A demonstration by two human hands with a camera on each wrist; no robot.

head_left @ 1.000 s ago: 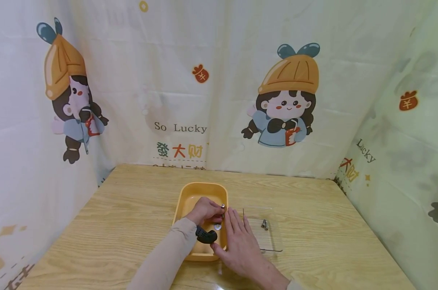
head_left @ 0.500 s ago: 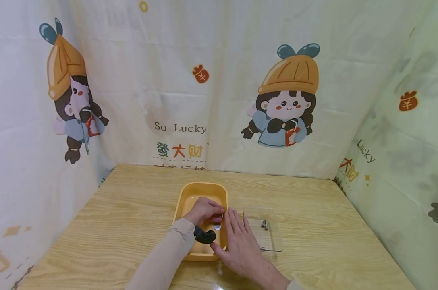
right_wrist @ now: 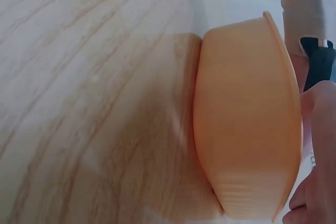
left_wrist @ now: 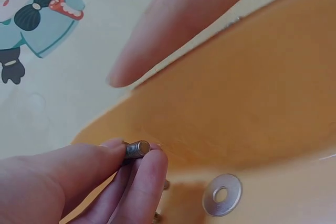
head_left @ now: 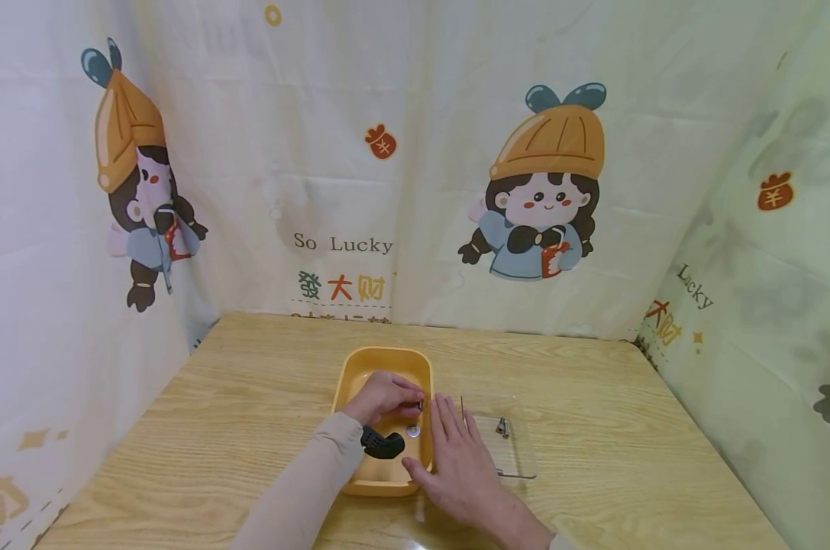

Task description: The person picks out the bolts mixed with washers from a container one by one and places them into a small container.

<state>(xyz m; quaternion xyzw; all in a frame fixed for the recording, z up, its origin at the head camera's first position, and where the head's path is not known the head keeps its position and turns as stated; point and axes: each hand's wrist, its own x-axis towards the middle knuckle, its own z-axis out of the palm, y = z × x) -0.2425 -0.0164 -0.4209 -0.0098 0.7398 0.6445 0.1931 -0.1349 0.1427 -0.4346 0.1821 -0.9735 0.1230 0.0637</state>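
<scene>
Work looks partway, with the left hand (head_left: 383, 395) pinching a bolt (left_wrist: 137, 149) in the orange bin (head_left: 387, 349) at lower centre, the right hand (head_left: 461, 462) flat and gripping nothing beside it, metal pieces (head_left: 502, 427) already in the clear tray (head_left: 521, 454) further right, and a washer (left_wrist: 210, 198), seemingly still to handle, loose in the bin.

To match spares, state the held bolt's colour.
Metallic grey; the bolt shows best in the left wrist view.

left hand (head_left: 387, 396): fingers (left_wrist: 147, 184) curled, pinching | right hand (head_left: 461, 462): fingers (head_left: 449, 418) straight, thumb (head_left: 417, 471) apart
</scene>
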